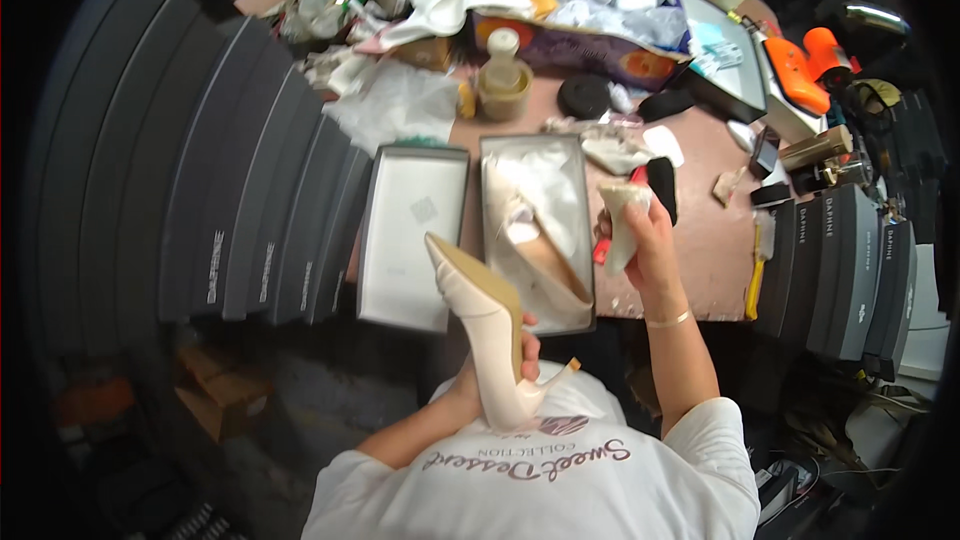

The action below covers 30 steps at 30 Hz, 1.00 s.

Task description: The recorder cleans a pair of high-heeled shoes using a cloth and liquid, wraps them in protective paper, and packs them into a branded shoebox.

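Observation:
My left hand (529,353) is wrapped around a cream high-heeled pump (488,335), held close to my shirt. The shoe's pointed toe is up toward the table, with its tan sole and thin heel turned to the right. In my right hand (652,238) is a folded off-white cloth or pad (624,225), pinched above the table and apart from the shoe. Between the hands, a matching pump (556,268) lies on its side in a grey shoebox (588,285) with white tissue paper (548,180). Left of it rests a shallow grey lid or box half (405,275) with a white inside.
Grey shoeboxes are stacked on the left (215,170) and right (843,260). Across the back are a carton (640,65) of crumpled paper, a pump bottle (503,75) and a round black lid (584,97). A yellow cutter (757,275) lies at the table's right edge.

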Available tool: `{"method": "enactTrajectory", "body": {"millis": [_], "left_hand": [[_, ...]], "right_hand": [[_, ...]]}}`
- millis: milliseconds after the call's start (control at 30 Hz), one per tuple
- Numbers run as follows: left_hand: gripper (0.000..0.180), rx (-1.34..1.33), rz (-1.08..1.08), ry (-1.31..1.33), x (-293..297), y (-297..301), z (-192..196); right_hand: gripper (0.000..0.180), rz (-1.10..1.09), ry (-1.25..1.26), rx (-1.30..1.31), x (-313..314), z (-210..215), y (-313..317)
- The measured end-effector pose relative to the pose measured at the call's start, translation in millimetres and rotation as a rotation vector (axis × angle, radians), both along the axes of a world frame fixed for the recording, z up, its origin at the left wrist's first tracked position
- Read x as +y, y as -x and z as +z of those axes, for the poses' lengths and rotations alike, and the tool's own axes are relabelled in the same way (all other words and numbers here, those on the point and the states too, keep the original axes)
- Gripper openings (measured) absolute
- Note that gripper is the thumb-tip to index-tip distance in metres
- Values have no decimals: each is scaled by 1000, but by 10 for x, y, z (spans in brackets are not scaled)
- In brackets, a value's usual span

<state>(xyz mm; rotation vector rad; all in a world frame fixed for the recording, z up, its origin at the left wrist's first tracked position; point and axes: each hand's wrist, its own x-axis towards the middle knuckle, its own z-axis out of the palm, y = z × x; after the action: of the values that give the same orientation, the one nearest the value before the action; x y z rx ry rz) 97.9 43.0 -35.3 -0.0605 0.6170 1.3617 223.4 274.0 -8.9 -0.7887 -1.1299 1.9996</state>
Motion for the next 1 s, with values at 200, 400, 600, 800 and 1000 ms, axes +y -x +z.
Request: {"method": "enactTrajectory", "body": {"millis": [200,400,600,800,1000], "left_hand": [[57,-6,-15,-11,-326,-140,-64],[42,51,-56,-56,-368,-236,15],[43,98,-70,-42,-455,-323,16],[38,164,-61,-110,-507,-347,-19],[37,214,-90,-133,-443,-307,24]], "right_hand": [[26,201,-687,-347,-1371,415,-311],[48,293,-1333,-554,-1591,783,-393],[42,176,-1523,-660,-1722,653,-220],[40,380,-1397,-587,-1782,548,-270],[40,237,-1378,-560,-1747,511,-271]]}}
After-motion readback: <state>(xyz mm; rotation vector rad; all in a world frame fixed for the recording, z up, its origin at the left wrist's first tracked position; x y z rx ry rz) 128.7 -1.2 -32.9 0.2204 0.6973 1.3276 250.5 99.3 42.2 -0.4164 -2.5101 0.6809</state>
